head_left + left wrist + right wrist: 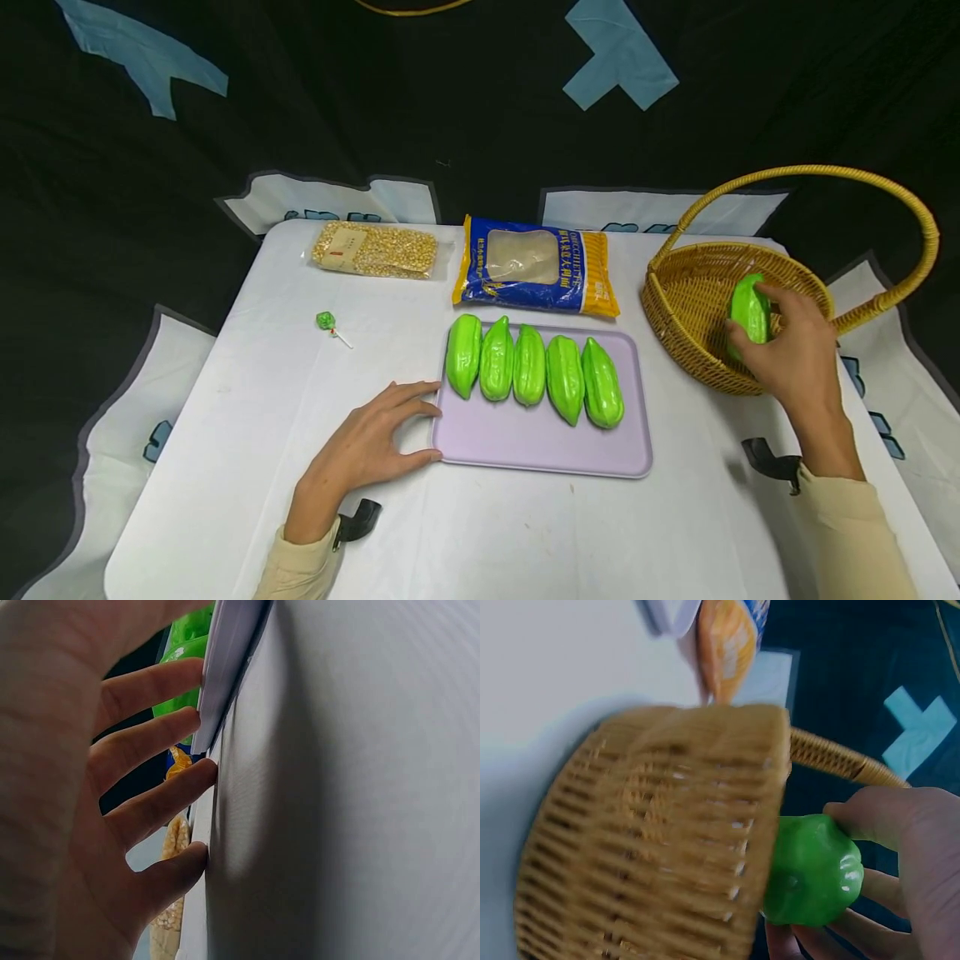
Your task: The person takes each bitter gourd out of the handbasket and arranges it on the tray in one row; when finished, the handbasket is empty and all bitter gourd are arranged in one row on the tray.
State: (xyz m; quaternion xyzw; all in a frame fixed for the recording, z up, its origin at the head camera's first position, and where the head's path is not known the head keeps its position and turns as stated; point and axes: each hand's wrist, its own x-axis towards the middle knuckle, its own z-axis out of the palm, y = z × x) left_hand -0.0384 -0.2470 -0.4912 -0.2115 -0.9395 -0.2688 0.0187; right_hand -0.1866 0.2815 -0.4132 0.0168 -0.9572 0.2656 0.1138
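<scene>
My right hand point(798, 346) grips a glossy green star fruit point(750, 312) between thumb and fingers at the wicker basket point(675, 333). In the right wrist view the fruit's lobed end point(814, 870) shows just past the basket's rim. Several more star fruits point(529, 367) lie in a row across the upper part of a lilac tray point(510, 442). My left hand point(367, 442) touches the tray's left edge with spread fingers. From the left wrist, those fingertips point(191, 720) are seen against the tray's side.
Behind the tray lies a blue and yellow pasta bag point(525, 265). A clear bag of corn kernels point(378, 250) is at the back left, with a green lollipop point(327, 322) in front of it. The basket's tall handle point(817, 171) arches over the right side.
</scene>
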